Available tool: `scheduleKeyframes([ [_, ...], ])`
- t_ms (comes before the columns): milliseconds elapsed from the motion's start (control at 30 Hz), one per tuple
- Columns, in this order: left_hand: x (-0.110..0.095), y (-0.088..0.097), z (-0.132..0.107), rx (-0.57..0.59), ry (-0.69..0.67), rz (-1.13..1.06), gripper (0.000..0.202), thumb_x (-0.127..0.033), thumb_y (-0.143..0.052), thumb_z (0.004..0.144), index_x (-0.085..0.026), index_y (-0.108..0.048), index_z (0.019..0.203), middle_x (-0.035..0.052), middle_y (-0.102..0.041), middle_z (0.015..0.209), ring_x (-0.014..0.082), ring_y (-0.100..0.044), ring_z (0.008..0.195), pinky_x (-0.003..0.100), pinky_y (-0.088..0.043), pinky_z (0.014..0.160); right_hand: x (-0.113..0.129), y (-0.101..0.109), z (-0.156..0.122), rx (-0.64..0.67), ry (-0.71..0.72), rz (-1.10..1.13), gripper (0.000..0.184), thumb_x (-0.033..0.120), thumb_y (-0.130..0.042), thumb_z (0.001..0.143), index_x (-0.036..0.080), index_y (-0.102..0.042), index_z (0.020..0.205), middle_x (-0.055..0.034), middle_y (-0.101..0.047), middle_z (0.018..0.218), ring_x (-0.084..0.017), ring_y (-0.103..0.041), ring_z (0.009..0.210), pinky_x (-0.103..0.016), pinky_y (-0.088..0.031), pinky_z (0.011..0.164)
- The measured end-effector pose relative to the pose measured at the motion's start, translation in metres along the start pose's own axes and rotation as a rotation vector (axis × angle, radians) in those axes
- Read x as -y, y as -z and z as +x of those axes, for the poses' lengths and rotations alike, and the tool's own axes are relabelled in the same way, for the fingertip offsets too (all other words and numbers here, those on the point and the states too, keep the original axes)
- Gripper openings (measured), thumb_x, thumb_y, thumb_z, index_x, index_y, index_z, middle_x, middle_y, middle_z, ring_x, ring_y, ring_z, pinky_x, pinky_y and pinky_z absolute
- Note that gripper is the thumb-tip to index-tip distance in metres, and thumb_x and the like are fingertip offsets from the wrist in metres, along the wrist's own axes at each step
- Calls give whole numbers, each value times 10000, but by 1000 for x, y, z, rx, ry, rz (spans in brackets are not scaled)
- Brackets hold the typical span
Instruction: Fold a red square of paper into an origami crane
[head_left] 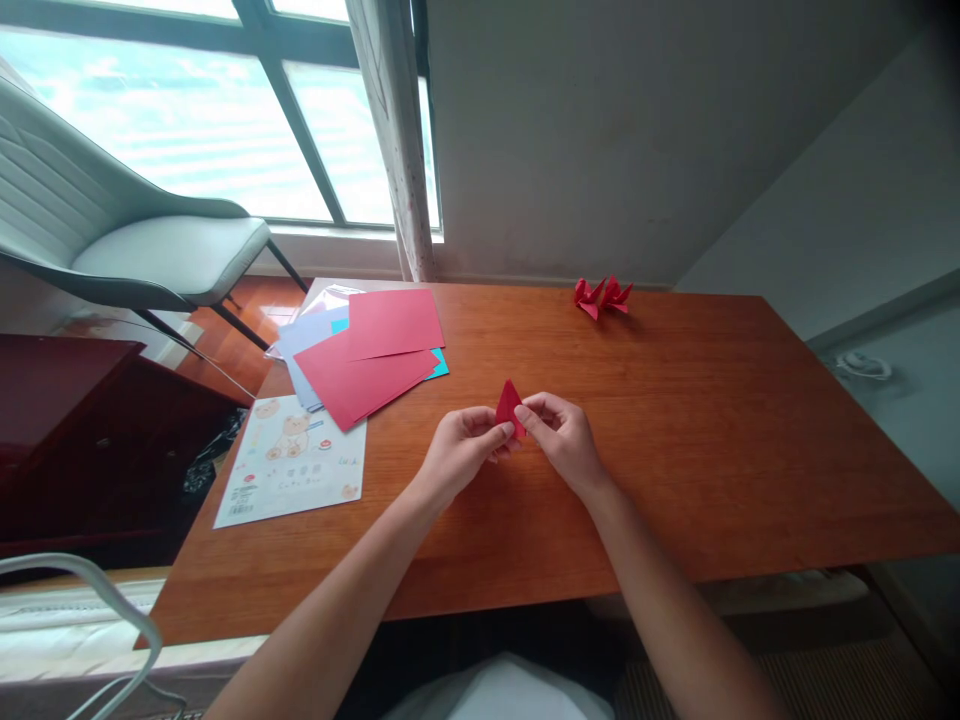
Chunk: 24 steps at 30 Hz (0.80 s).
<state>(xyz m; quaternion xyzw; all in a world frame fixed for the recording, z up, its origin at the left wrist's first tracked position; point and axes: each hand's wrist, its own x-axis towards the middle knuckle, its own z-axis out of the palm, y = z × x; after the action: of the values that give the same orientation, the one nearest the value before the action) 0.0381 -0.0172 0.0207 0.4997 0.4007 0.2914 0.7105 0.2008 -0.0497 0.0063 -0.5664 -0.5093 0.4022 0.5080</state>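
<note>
A small piece of folded red paper point(509, 398), pointed at the top, is held up over the middle of the wooden table. My left hand point(466, 442) pinches its lower left side between thumb and fingers. On its right edge, my right hand point(561, 432) is closed with the thumb pressed against the paper. Fingertips cover the lower part of the fold. Two folded red paper figures point(602, 297) sit together at the table's far edge, to the right of both hands.
Red paper sheets point(397, 325) lie over blue and pale sheets at the table's left. Nearer is a white printed sheet point(300, 465) with a bear drawing. A grey chair point(172, 255) stands beyond the left edge of the table point(712, 430). A white cable or tube point(105, 590) curves at lower left.
</note>
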Motion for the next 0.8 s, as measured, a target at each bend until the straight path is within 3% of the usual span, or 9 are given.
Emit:
scheduleKeyframes([
  [200, -4, 1, 0, 25, 26, -48, 400, -522, -673, 825, -123, -700, 805, 73, -730, 731, 131, -628, 614, 212, -415, 556, -4, -1, 1, -4, 7, 14, 280, 455, -655, 871, 193, -679, 774, -6, -648, 686, -147, -551, 619, -270, -424, 592],
  [400, 1, 2, 3, 10, 1, 26, 397, -516, -644, 850, -122, -685, 811, 70, -726, 714, 123, -612, 579, 196, -400, 522, -4, -1, 1, 45, -66, 39, 307, 479, -639, 874, 186, -667, 784, 3, -642, 668, -134, -546, 587, -252, -417, 557],
  [600, 4, -1, 2, -103, -219, 213, 338, -438, -573, 913, -133, -719, 924, 77, -745, 835, 164, -665, 701, 228, -498, 614, -9, -1, 3, -80, 93, -175, 247, 416, -624, 898, 195, -731, 930, -61, -732, 909, -189, -659, 791, -289, -497, 693],
  [800, 9, 1, 3, -195, -443, 556, 256, -281, -538, 938, -181, -712, 1096, 61, -764, 941, 169, -683, 759, 254, -519, 694, -13, -4, 2, -33, 47, -110, 296, 400, -650, 880, 193, -700, 1085, -75, -731, 928, -193, -668, 765, -287, -529, 623],
])
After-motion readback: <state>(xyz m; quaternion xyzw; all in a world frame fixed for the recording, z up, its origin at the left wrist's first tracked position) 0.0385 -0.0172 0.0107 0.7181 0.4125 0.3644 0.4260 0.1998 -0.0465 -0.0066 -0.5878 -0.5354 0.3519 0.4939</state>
